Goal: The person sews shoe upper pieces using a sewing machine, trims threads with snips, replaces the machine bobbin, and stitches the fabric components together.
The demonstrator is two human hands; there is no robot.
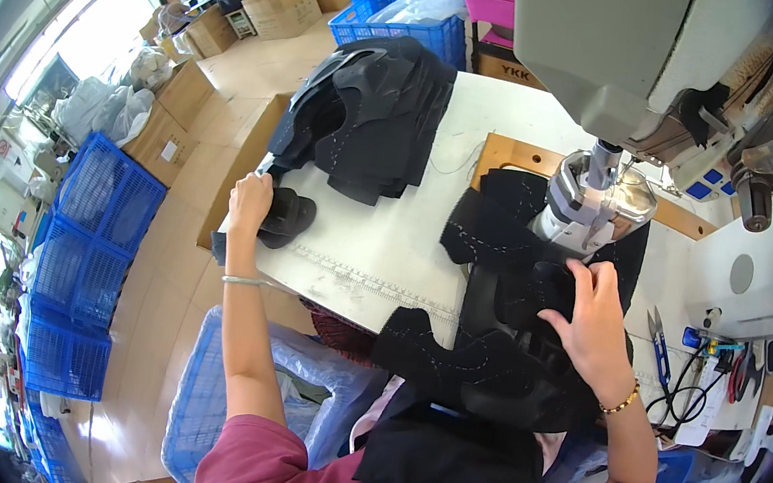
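Note:
My left hand (249, 203) is closed at the left edge of the white sewing table, by a small stack of dark curved pieces (289, 218). What its fingers hold is hidden. Behind it lies a large pile of black cut pieces with pale dashed stitching (378, 110). My right hand (594, 320), thumb and fingers apart, rests on black pieces (515, 296) beneath the sewing machine head (589, 204). Another black stitched piece (450, 356) hangs over the table's front edge toward my lap.
A pair of scissors (659, 352) and other small tools lie at the right. A printed ruler (372, 277) runs along the table front. Below stands a blue, plastic-lined crate (193, 401). Blue crates (79, 271) and cartons line the left aisle; two people sit farther off.

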